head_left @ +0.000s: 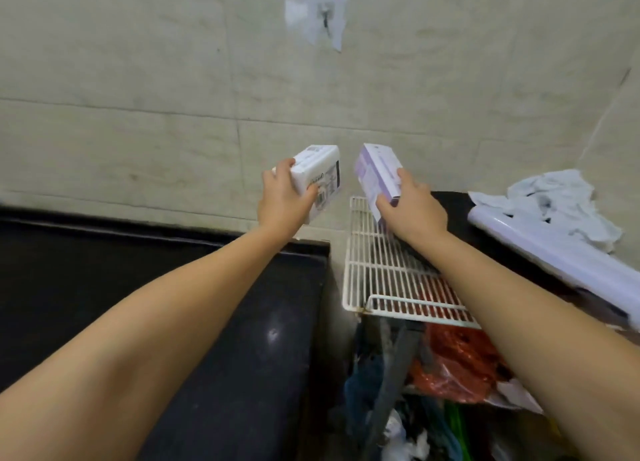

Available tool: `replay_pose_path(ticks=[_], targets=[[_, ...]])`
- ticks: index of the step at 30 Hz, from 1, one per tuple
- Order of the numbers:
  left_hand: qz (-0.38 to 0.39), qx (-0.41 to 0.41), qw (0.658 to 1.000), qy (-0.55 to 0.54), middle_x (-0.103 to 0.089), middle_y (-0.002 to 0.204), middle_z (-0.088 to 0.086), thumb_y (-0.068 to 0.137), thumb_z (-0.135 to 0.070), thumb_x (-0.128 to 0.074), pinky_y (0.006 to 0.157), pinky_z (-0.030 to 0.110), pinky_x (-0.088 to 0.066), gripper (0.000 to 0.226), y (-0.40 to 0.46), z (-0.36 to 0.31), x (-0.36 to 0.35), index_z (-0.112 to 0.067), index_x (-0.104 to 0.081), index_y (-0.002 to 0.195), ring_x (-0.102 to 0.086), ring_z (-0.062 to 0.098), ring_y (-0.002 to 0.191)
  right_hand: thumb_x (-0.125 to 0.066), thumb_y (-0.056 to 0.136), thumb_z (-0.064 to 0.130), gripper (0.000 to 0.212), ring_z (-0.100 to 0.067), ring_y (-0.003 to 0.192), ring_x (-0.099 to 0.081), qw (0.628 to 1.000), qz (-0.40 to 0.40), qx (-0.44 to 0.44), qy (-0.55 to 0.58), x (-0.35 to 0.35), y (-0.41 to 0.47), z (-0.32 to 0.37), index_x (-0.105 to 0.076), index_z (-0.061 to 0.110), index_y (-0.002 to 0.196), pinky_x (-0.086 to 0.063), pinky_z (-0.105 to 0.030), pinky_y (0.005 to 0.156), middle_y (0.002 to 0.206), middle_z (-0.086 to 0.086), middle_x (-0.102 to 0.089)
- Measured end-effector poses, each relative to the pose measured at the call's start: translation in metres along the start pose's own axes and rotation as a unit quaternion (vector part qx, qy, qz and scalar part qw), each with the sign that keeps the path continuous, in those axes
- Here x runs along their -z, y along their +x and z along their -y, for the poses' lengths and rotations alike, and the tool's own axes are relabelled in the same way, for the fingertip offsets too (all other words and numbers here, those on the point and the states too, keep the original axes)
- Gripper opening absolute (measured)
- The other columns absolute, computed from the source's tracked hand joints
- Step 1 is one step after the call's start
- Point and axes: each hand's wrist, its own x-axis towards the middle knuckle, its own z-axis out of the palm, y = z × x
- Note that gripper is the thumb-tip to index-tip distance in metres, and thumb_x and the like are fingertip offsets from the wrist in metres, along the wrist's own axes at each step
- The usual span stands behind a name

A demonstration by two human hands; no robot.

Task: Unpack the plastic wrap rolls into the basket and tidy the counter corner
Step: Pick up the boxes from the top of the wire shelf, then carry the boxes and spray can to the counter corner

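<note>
My left hand (282,199) grips a white box with printed labels (320,174), held in the air in front of the tiled wall. My right hand (414,207) grips a pale purple box (375,169), tilted, just above the far end of a white wire basket (377,277). The two boxes are a small gap apart. The basket sits between the black counter (173,287) and a dark surface on the right. My right forearm covers part of the basket.
A long pale purple box (554,252) lies on the right surface with crumpled white plastic (554,200) behind it. Below the basket hang red bags (453,360), dark and green items. Torn white tape (322,13) sticks high on the wall.
</note>
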Motion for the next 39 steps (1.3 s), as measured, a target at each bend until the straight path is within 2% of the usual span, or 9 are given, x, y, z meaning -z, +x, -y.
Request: replay_pose_path(ticks=[8,11,16,19,22,25,30,36,39], targets=[[-0.074,0.112,0.982,0.131,-0.043,0.126,0.013,0.083,-0.033,-0.062,0.082,0.043,-0.052,0.054,-0.009,0.16,0.16,-0.017,-0.041,0.131,-0.058,0.032,0.102,-0.044,0.087,0.043,0.059,-0.042,0.101,-0.056,0.984,0.128,0.092,0.079,-0.122,-0.022,0.173,-0.027,0.026,0.14,-0.046,-0.043,0.078,0.126,-0.017,-0.047],[-0.044,0.158,0.971,0.174,-0.043,0.128,0.013,0.082,-0.034,-0.063,0.084,0.044,-0.051,0.055,-0.029,0.226,0.193,-0.019,-0.041,0.13,-0.057,0.033,0.103,-0.043,0.088,0.044,0.058,-0.039,0.096,-0.059,0.974,0.194,0.107,0.042,-0.185,-0.057,0.208,-0.026,0.026,0.141,-0.043,-0.037,0.068,0.122,-0.017,-0.049],[0.001,0.2,0.958,0.206,-0.038,0.134,0.009,0.082,-0.038,-0.062,0.075,0.034,-0.046,0.058,-0.078,0.314,0.209,-0.022,-0.037,0.132,-0.058,0.03,0.103,-0.042,0.091,0.042,0.061,-0.035,0.093,-0.059,0.95,0.299,0.081,-0.026,-0.268,-0.127,0.211,-0.018,0.027,0.145,-0.046,-0.036,0.071,0.122,-0.015,-0.045],[0.033,0.194,0.959,0.206,-0.036,0.134,0.006,0.08,-0.037,-0.065,0.075,0.03,-0.041,0.062,-0.119,0.352,0.21,-0.026,-0.034,0.133,-0.056,0.027,0.106,-0.042,0.091,0.043,0.064,-0.031,0.097,-0.056,0.945,0.314,0.068,-0.053,-0.295,-0.168,0.197,-0.013,0.027,0.146,-0.05,-0.037,0.073,0.126,-0.013,-0.042],[0.045,0.217,0.957,0.186,-0.032,0.134,0.003,0.08,-0.033,-0.067,0.08,0.033,-0.046,0.07,-0.154,0.374,0.213,-0.034,-0.026,0.136,-0.052,0.024,0.111,-0.042,0.092,0.046,0.068,-0.028,0.105,-0.052,0.943,0.317,0.059,-0.079,-0.306,-0.197,0.181,-0.007,0.028,0.148,-0.052,-0.038,0.076,0.134,-0.011,-0.035],[0.067,0.21,0.954,0.205,-0.028,0.14,0.004,0.08,-0.033,-0.069,0.092,0.041,-0.049,0.078,-0.161,0.379,0.219,-0.029,-0.022,0.142,-0.045,0.026,0.121,-0.036,0.091,0.054,0.07,-0.028,0.115,-0.047,0.945,0.313,0.059,-0.076,-0.307,-0.196,0.175,-0.006,0.028,0.148,-0.05,-0.038,0.079,0.144,-0.008,-0.026],[0.044,0.101,0.956,0.272,-0.034,0.145,0.018,0.083,-0.039,-0.063,0.11,0.048,-0.029,0.074,-0.108,0.346,0.217,-0.009,-0.031,0.143,-0.034,0.034,0.133,-0.033,0.093,0.054,0.065,-0.028,0.126,-0.042,0.961,0.265,0.057,-0.044,-0.273,-0.158,0.175,-0.011,0.028,0.148,-0.048,-0.043,0.087,0.149,-0.006,-0.028],[0.088,-0.08,0.978,0.174,-0.046,0.136,0.016,0.091,-0.03,-0.053,0.103,0.042,-0.035,0.059,-0.011,0.222,0.14,-0.011,-0.03,0.142,-0.042,0.03,0.125,-0.03,0.096,0.048,0.057,-0.031,0.124,-0.044,0.99,0.12,0.064,-0.032,-0.171,-0.08,0.154,-0.018,0.024,0.147,-0.048,-0.043,0.084,0.146,-0.008,-0.034],[0.133,-0.14,0.977,0.085,-0.053,0.125,0.011,0.092,-0.027,-0.052,0.093,0.041,-0.043,0.055,0.008,0.148,0.081,-0.016,-0.03,0.142,-0.05,0.026,0.116,-0.035,0.096,0.041,0.055,-0.034,0.124,-0.044,0.997,0.043,0.062,-0.025,-0.104,-0.048,0.119,-0.027,0.017,0.145,-0.045,-0.044,0.092,0.142,-0.014,-0.039]])
